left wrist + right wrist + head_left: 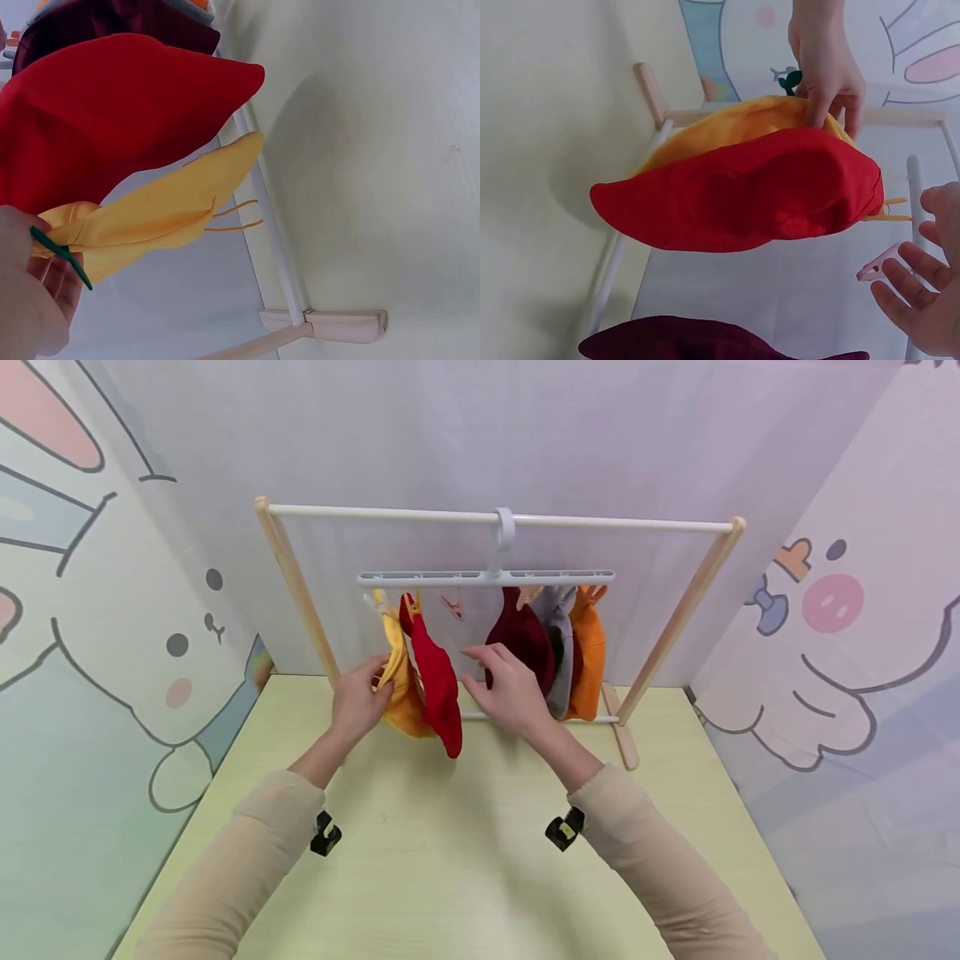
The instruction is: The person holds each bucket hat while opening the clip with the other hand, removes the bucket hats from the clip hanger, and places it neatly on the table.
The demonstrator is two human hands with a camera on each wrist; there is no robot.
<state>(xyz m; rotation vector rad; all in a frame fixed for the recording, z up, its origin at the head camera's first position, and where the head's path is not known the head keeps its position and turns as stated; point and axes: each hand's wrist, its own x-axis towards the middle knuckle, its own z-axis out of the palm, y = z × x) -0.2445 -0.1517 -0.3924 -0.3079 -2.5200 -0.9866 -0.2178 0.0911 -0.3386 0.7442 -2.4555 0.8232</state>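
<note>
Two sleeves reach forward from us over the bench (450,860), each wrist carrying a small black camera clip. Our left hand (358,700) has its fingers curled round the yellow hat (401,693), pinching the cloth near its small green stalk (60,255). Our right hand (510,685) is held open with fingers loosely spread and holds nothing; it hovers just to the right of the red hat (438,689), apart from it.

We count five hats on the white clip hanger (486,578): the yellow one and the red one side by side between our hands, then a dark red hat (525,639), a grey hat (561,647) and an orange hat (588,652) bunched together beyond the right hand. One pink peg (452,606) hangs without a hat above the gap between the red and dark red hats. That hanger hooks over the top bar of a single wooden drying rack (300,585) standing on the bench.

Both near hats hang with their long axis roughly up and down, pegged at the top; the red one's brim points down towards the bench and tilts slightly to the right hand's side. Two thin yellow strings (236,216) trail from the yellow hat.
</note>
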